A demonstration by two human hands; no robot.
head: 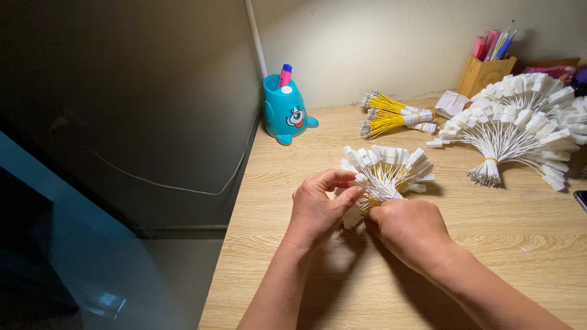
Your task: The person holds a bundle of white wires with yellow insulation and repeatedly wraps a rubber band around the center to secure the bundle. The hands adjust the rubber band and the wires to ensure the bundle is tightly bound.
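My right hand (411,227) is closed around the tied stem of a wire bundle (385,173). My left hand (319,205) pinches one white plug (353,215) at its near edge. The bundle fans up and away from both hands, over the tabletop (513,232). More bundles (520,125) lie far right.

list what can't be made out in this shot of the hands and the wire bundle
- Head view: the gathered end of the wire bundle is hidden inside the right hand.
- The left hand has its fingertips buried among the white tags; what they pinch is unclear.
- The large white bundle is cut off by the right edge.
- A dark object at the right edge is mostly out of frame.
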